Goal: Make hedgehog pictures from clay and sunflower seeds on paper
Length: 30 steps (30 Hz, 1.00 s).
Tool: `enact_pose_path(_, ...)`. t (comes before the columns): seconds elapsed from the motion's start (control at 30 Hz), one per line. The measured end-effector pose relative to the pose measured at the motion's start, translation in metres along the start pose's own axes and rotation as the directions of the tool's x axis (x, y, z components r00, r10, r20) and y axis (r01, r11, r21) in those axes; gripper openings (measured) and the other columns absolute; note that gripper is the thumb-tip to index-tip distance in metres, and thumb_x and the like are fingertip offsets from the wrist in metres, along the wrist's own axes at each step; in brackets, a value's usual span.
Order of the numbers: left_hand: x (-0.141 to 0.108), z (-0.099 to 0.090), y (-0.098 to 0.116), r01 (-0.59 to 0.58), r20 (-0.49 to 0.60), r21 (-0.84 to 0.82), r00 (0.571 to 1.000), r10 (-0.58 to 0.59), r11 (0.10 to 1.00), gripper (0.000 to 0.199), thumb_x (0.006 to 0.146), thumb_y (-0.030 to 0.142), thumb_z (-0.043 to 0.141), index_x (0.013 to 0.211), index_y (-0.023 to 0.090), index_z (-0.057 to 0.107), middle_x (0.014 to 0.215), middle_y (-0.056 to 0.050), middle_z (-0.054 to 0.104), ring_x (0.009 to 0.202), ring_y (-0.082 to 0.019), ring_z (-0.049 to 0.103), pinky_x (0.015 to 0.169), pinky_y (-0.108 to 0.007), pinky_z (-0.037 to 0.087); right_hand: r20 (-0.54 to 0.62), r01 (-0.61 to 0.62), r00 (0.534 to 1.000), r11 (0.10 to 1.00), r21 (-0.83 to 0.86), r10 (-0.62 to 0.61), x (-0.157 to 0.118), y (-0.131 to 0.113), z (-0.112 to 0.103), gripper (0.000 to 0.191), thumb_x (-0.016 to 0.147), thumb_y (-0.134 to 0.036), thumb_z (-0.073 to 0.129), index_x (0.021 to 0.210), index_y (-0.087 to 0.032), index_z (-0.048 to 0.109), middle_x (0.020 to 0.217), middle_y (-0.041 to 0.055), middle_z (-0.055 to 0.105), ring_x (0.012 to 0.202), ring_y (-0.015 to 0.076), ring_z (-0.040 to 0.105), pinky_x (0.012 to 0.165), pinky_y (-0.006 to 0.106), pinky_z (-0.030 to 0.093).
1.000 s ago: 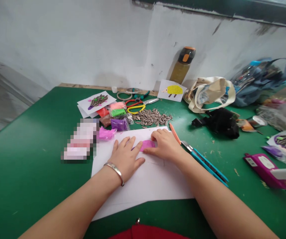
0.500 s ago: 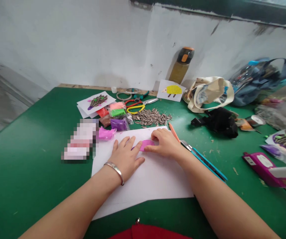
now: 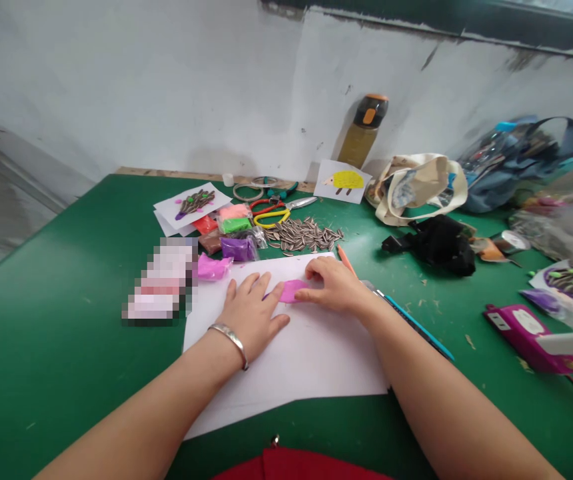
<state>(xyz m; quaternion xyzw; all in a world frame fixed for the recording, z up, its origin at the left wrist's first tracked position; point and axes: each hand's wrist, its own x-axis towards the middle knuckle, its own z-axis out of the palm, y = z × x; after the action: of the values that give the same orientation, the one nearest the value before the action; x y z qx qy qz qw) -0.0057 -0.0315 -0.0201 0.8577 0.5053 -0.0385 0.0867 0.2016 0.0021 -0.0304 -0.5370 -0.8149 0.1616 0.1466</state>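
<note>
A flattened piece of pink modelling clay [image 3: 292, 291] lies on white paper [image 3: 311, 357], with a bit of purple showing at its left end, partly under my fingers. My left hand [image 3: 251, 317] rests flat on the paper, fingers spread, its fingertips at the clay's left side. At the other side, my right hand [image 3: 334, 285] has bent fingers and a thumb held apart from them. Its thumb tip reaches the clay's right edge. An orange stick-like tool [image 3: 346, 259] and a blue-edged utility knife [image 3: 419, 327] lie beside my right wrist, partly covered by the forearm.
Behind the paper are sunflower seeds [image 3: 306, 235], yellow-handled scissors [image 3: 272, 218] and bagged clay, including a purple packet [image 3: 238, 249]. A hedgehog picture [image 3: 342, 180] leans by a bottle [image 3: 364, 133]. A black bag [image 3: 444, 247] and magenta glue gun [image 3: 529, 337] lie right.
My right hand has shifted slightly to the right along the clay's edge, uncovering a little more of it. My left hand stays in place.
</note>
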Motion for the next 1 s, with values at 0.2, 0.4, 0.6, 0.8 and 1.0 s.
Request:
enact_pose_path(0.2, -0.0001, 0.0019, -0.0006, -0.009, -0.029, 0.000, 1.000, 0.009, 1.000, 0.051, 0.089, 0.042, 0.049, 0.136, 0.023, 0.044, 0.145, -0.014, 0.039, 0.132, -0.036, 0.032, 0.101, -0.065, 0.027, 0.001, 0.031, 1.000, 0.998, -0.056, -0.031, -0.0003, 0.0012, 0.0010, 0.038, 0.071, -0.055, 0.069, 0.078, -0.020, 0.055, 0.084, 0.0031, 0.059, 0.081, 0.0192, 0.051, 0.072, 0.030, 0.037)
enact_pose_path(0.4, -0.0003, 0.0003, -0.0003, -0.001, 0.007, 0.017, 1.000, 0.000, 1.000, 0.054, 0.089, 0.044, 0.049, 0.138, 0.022, 0.043, 0.147, -0.014, 0.037, 0.134, -0.035, 0.030, 0.102, -0.063, 0.027, 0.013, 0.023, 1.000, 1.000, 0.018, -0.024, -0.0040, 0.0031, -0.0057, 0.037, 0.073, -0.057, 0.065, 0.082, -0.022, 0.058, 0.085, -0.0004, 0.061, 0.082, 0.0184, 0.054, 0.099, 0.045, 0.025)
enact_pose_path(0.6, -0.0003, 0.0019, -0.0009, -0.003, -0.026, 0.015, 1.000, 0.003, 1.000, 0.051, 0.088, 0.043, 0.049, 0.135, 0.024, 0.045, 0.145, -0.013, 0.040, 0.133, -0.035, 0.032, 0.102, -0.062, 0.027, 0.024, 0.059, 0.998, 0.998, -0.028, -0.058, -0.0051, 0.0021, -0.0077, 0.032, 0.070, -0.048, 0.071, 0.085, -0.022, 0.059, 0.088, 0.0007, 0.061, 0.086, 0.0190, 0.054, 0.097, 0.042, 0.029)
enact_pose_path(0.8, -0.0001, 0.0020, -0.0010, -0.006, -0.013, 0.017, 1.000, 0.006, 1.000, 0.051, 0.088, 0.043, 0.049, 0.136, 0.024, 0.044, 0.145, -0.013, 0.039, 0.133, -0.035, 0.032, 0.102, -0.063, 0.028, 0.042, 0.014, 0.999, 0.999, 0.046, -0.016, -0.0026, 0.0094, -0.0059, 0.033, 0.071, -0.052, 0.068, 0.084, -0.023, 0.060, 0.085, -0.0004, 0.062, 0.082, 0.0186, 0.055, 0.106, 0.052, 0.013)
enact_pose_path(1.0, -0.0001, 0.0003, -0.0004, 0.000, 0.009, 0.020, 1.000, 0.000, 1.000, 0.052, 0.089, 0.043, 0.049, 0.137, 0.023, 0.043, 0.147, -0.014, 0.037, 0.134, -0.035, 0.030, 0.103, -0.063, 0.027, 0.025, 0.037, 0.999, 0.999, 0.017, -0.037, -0.0029, 0.0084, -0.0049, 0.033, 0.070, -0.052, 0.070, 0.083, -0.023, 0.060, 0.085, 0.0004, 0.061, 0.084, 0.0200, 0.054, 0.104, 0.050, 0.017)
